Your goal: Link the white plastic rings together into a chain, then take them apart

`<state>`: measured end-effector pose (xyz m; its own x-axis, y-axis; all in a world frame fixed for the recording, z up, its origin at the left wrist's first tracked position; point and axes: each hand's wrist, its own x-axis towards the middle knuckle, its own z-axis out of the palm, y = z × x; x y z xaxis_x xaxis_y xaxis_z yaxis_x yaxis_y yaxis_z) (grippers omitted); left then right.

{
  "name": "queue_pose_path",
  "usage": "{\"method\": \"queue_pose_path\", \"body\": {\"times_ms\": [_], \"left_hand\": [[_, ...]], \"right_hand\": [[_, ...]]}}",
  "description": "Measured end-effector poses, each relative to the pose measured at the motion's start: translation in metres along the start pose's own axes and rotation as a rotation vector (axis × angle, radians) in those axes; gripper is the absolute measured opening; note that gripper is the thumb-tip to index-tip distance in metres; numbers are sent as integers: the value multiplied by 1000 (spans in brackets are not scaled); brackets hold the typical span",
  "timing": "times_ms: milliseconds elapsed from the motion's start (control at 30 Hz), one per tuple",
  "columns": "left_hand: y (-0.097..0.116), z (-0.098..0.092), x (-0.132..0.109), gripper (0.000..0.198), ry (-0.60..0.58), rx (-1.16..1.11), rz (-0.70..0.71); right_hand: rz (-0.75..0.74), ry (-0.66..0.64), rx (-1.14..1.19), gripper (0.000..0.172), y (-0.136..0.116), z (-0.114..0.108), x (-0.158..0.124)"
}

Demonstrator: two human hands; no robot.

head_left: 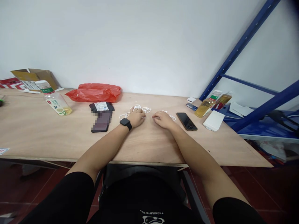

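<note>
White thin looped cord [146, 109] lies around both hands: the left hand [137, 117] curls its fingers over it, the right hand [162, 119] half-curls beside more; grips unclear. Rightward, one black rectangular phone [187, 121]; farther, one crumpled red plastic bag [95, 92].

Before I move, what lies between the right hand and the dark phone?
In the head view, white cord shows beside the right hand, then a strip of tabletop before the dark phone.
</note>
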<state>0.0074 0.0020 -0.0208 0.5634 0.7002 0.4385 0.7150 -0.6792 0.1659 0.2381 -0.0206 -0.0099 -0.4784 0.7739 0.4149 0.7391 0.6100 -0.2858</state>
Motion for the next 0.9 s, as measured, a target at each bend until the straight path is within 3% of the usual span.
{"method": "queue_pose_path", "body": {"times_ms": [200, 400, 633, 900], "left_hand": [[11, -15, 2, 19, 141, -91, 106], [20, -17, 4, 22, 126, -142, 227], [22, -15, 4, 23, 141, -143, 248], [19, -12, 4, 25, 218, -139, 284]], "right_hand": [[-22, 63, 51, 17, -9, -4, 0], [-80, 94, 114, 18, -23, -6, 1], [-71, 96, 102, 18, -24, -4, 1], [-18, 157, 152, 33, -22, -1, 1]]}}
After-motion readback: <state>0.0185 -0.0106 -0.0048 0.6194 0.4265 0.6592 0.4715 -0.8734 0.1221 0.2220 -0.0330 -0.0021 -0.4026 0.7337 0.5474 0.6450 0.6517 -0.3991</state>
